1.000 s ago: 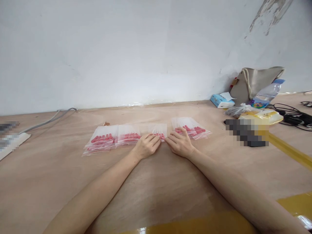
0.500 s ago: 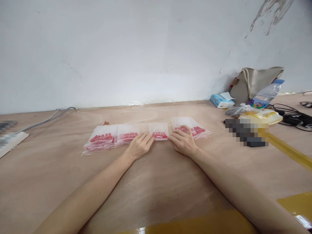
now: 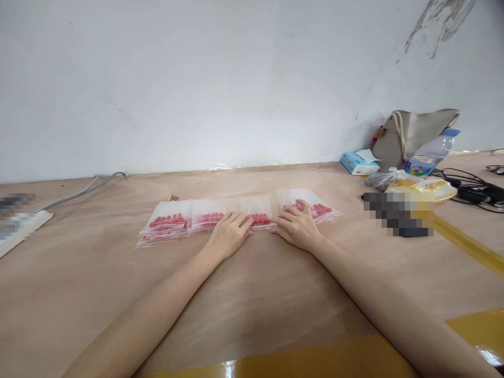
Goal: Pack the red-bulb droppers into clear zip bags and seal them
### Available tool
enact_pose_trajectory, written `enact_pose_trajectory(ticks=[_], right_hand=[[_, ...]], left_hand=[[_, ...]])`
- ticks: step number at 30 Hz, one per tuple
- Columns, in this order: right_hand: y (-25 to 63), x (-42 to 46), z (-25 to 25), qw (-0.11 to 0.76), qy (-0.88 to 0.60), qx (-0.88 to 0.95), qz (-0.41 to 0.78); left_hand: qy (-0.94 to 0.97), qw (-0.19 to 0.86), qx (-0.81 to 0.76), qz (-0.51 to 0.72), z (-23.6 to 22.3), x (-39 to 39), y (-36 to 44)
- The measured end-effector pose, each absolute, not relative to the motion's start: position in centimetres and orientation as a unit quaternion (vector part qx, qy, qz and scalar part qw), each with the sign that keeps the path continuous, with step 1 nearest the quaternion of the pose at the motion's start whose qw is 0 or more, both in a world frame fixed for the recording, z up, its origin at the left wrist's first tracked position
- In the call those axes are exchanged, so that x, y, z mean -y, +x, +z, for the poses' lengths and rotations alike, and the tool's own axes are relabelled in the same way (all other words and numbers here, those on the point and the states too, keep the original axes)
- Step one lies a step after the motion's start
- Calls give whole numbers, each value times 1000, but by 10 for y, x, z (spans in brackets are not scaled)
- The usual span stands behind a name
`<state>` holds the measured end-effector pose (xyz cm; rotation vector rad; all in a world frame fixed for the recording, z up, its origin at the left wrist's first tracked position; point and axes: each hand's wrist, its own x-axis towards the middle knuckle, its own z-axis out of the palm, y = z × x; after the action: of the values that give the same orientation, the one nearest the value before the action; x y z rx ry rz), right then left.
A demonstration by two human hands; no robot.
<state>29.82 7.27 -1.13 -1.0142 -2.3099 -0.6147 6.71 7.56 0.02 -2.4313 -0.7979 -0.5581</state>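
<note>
In front of me a small clear zip bag (image 3: 255, 205) with several red-ended pieces lies flat on the table. My left hand (image 3: 230, 232) rests at its lower left corner, fingers stretched over the edge and thumb a little apart. At the lower right corner is my right hand (image 3: 297, 229), its fingers spread and lying low, also over part of the right stack of zip bags (image 3: 307, 197). Two more stacks, the far-left zip bags (image 3: 170, 210) and the inner-left zip bags (image 3: 208, 207), overlap at the left. What the red pieces are, I cannot tell.
A wall (image 3: 197, 94) closes off the table's back. At right stand a tissue pack (image 3: 359, 164), a beige bag (image 3: 419, 131), a tilted plastic bottle (image 3: 433, 152) and black cables (image 3: 478, 191). A grey cable (image 3: 84, 192) lies at left. Yellow tape (image 3: 468, 241) crosses the wood.
The left hand's fingers have slid slightly up and right over the middle bag's corner, and its thumb has come apart from the fingertips. My right hand has barely moved.
</note>
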Motion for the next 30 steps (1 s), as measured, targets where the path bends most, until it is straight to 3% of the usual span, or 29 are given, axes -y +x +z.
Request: enact_pose_trajectory(ticks=[6, 11, 18, 25, 30], right_hand=[[324, -64, -2, 231, -477, 826, -195], [329, -71, -11, 214, -517, 799, -219], [323, -80, -22, 238, -484, 818, -200], [294, -66, -18, 259, -413, 862, -140], [304, -66, -9, 241, -394, 871, -170]], left_hand=[[-898, 142, 384, -163, -5, -55, 101], [-888, 111, 426, -132, -14, -82, 113], [-883, 105, 432, -149, -3, -140, 102], [-915, 82, 322, -228, -4, -94, 93], [-906, 94, 299, -283, -19, -84, 88]])
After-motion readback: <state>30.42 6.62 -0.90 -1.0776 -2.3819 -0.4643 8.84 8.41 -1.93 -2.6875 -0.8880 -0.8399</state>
